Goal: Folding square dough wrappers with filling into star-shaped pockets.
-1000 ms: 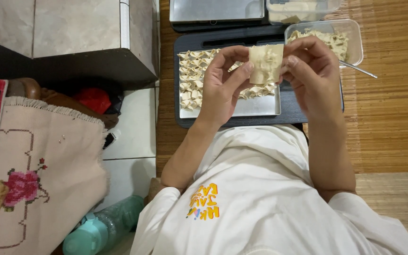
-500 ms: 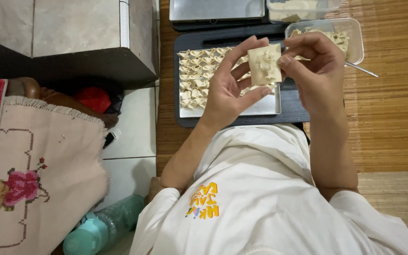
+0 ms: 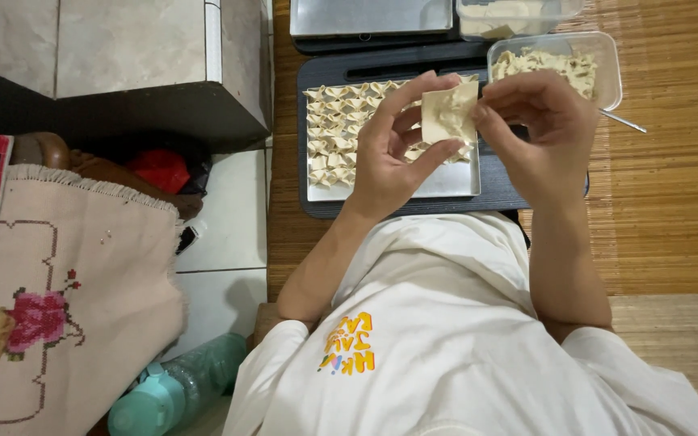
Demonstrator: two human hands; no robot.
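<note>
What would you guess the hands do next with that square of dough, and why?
Probably fold it shut: the wrapper is pinched flat between the left hand and right hand, filling seems to sit on it, and the tray below holds rows of folded dumplings.

Embroidered cloth (image 3: 66, 299), teal bottle (image 3: 175, 387), bamboo mat (image 3: 672, 210), spoon (image 3: 622, 121).

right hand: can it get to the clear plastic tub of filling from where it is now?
Probably yes. The right hand hovers just beside the clear tub, which is open-topped with nothing between them. But its fingers pinch the wrapper together with the left hand, so it would have to let go first.
</note>
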